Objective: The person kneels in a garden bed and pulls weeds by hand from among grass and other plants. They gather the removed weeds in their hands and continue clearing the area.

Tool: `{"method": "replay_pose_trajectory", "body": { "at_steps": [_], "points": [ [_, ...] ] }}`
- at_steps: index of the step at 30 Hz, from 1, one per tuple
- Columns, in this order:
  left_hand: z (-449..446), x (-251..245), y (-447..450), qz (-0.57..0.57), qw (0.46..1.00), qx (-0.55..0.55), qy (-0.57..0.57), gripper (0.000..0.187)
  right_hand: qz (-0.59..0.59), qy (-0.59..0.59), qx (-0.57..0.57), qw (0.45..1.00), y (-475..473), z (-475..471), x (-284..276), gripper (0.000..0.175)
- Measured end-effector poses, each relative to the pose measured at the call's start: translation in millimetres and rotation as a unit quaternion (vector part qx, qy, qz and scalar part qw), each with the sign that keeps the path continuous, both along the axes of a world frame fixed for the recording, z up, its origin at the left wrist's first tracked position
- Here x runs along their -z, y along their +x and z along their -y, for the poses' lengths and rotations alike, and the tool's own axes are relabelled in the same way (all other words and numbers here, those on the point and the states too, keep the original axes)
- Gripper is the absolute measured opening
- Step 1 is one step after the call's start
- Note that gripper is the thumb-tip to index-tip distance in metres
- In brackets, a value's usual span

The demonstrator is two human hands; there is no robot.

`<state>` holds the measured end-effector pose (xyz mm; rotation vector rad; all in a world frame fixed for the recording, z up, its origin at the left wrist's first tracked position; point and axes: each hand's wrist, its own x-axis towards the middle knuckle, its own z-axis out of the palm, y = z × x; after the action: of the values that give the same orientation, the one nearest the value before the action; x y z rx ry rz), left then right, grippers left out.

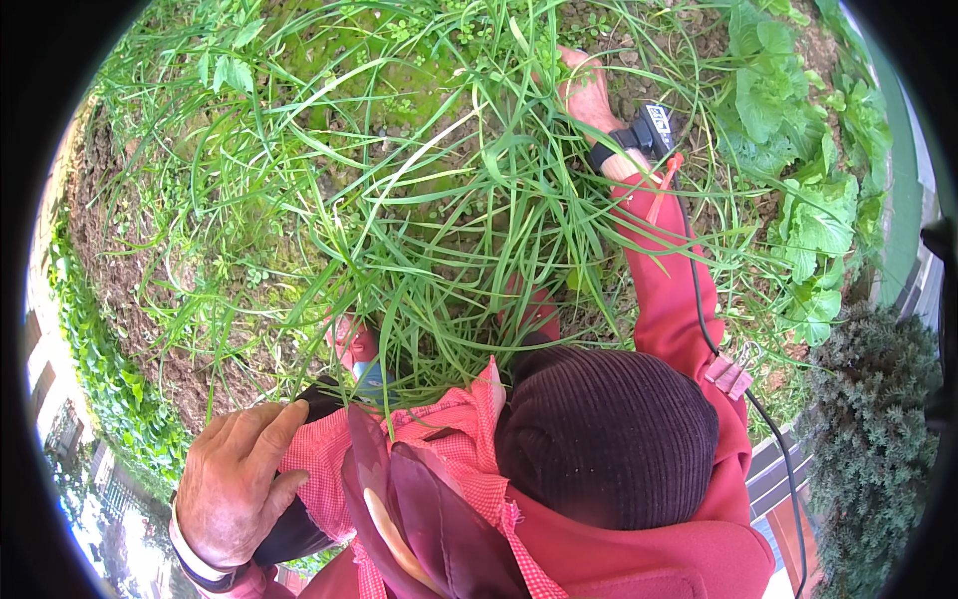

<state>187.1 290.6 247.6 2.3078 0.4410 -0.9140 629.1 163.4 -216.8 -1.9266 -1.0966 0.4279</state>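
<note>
My left hand rests over my left knee, palm down, with the thumb spread from the fingers and nothing held. My right hand reaches down among long, narrow grass-like leaves, low to the soil. Leaves cover its fingertips, so whether they grip anything is hidden. On the right wrist sits a black strap with a small camera-like device, and a cable runs back from it along my red sleeve. The long leaves arch and tangle in front of me and over my shoes.
Broad-leaved green vegetables grow along the right. Moss and small weeds cover the bare soil ahead. A grey-green shrub stands at lower right. Ivy-like foliage edges the left. A pink binder clip holds the cable to my sleeve.
</note>
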Motion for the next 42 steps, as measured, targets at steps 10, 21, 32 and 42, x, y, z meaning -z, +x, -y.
{"method": "replay_pose_trajectory", "body": {
  "at_steps": [10, 21, 32, 42],
  "points": [
    [-2, 1, 2, -0.010, 1.000, 0.006, -0.001, 0.074, -0.012, 0.100, -0.088, 0.991, -7, 12, -34, 0.035],
    [-1, 2, 1, -0.003, 1.000, 0.008, -0.003, 0.075, 0.032, 0.053, -0.127, 0.990, -15, -4, -39, 0.036],
    [-4, 2, 2, -0.016, 1.000, 0.005, -0.009, 0.075, -0.052, -0.045, -0.014, 0.998, -14, 10, -32, 0.040],
    [-4, 1, 1, -0.016, 1.000, 0.009, -0.006, 0.075, -0.397, 0.139, 0.199, 0.885, -12, 59, -81, 0.028]
  ]
}}
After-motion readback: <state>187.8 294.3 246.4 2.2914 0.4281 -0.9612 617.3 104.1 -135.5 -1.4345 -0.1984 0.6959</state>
